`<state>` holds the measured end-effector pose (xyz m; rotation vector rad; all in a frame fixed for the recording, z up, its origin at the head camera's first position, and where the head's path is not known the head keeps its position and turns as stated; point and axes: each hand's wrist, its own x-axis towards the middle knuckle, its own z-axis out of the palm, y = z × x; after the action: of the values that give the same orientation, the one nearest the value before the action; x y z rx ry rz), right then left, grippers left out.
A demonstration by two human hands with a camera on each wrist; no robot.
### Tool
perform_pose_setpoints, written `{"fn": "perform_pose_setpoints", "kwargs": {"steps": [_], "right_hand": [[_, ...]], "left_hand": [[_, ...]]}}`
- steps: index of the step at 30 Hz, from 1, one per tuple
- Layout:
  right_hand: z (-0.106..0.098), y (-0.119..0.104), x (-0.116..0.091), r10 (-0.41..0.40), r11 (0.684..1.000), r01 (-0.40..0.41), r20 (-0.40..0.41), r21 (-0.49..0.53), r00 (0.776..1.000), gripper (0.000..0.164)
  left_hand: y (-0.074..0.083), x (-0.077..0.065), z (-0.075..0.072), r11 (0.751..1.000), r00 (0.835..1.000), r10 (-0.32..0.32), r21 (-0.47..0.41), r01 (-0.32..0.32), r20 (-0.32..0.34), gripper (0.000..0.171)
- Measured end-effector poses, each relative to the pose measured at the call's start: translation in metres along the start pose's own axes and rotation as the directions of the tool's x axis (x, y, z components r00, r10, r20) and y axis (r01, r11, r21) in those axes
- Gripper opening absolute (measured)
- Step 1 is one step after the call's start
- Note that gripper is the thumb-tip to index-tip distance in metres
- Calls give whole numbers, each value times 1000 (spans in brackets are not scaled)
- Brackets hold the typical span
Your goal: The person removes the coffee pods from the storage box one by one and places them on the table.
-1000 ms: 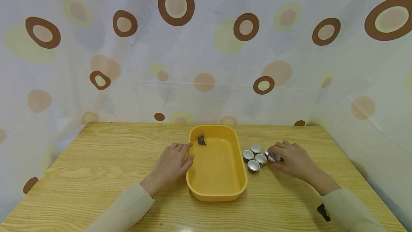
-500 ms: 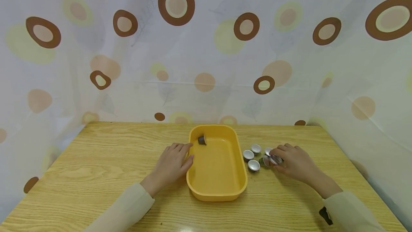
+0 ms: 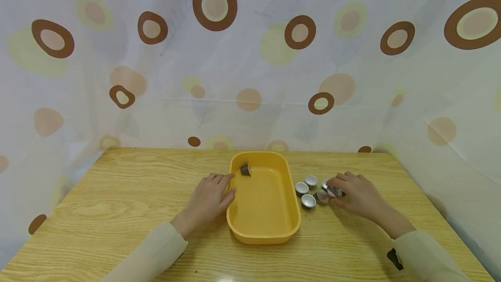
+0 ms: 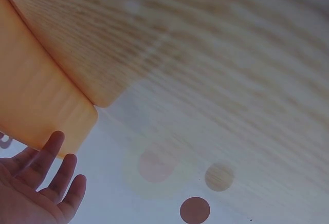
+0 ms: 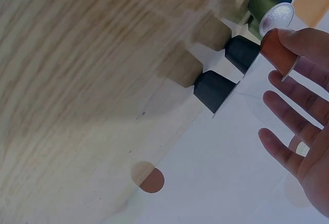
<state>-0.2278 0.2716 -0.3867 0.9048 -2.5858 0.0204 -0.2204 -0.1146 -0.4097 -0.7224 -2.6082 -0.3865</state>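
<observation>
My right hand [image 3: 354,195] is among a cluster of coffee capsules right of the yellow tray. In the right wrist view, thumb and fingers pinch an orange capsule [image 5: 278,52]. Beside it a green capsule [image 5: 263,8] lies tipped over, its foil lid turned toward the hand. Two dark capsules stand foil side up, one [image 5: 241,53] close to the held one and another [image 5: 214,92] farther off. At the left rim of the yellow tray [image 3: 262,234] rests my left hand [image 3: 209,198], fingers loosely spread. A dark capsule [image 3: 245,170] lies on its side in the tray.
Several silver-lidded capsules stand near the tray's right wall, such as the front capsule [image 3: 308,201] and the back capsule [image 3: 311,180]. Everything is on a wooden table [image 3: 117,212]. A patterned curtain [image 3: 250,73] hangs behind and along both sides.
The green capsule, upright a second ago, has tipped onto its side next to the right hand. The right hand has barely shifted; the left hand and tray have stayed put.
</observation>
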Motion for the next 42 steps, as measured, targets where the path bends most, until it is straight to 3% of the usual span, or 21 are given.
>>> {"fn": "perform_pose_setpoints", "kwargs": {"steps": [19,42], "right_hand": [[0,-5,13,-36,999,37,-33,13,999,34],[9,-10,28,-43,999,43,2,-6,999,36]], "left_hand": [[0,0,-2,1000,1000,-5,9,4,19,40],[1,0,-3,1000,1000,-6,9,6,15,40]]}}
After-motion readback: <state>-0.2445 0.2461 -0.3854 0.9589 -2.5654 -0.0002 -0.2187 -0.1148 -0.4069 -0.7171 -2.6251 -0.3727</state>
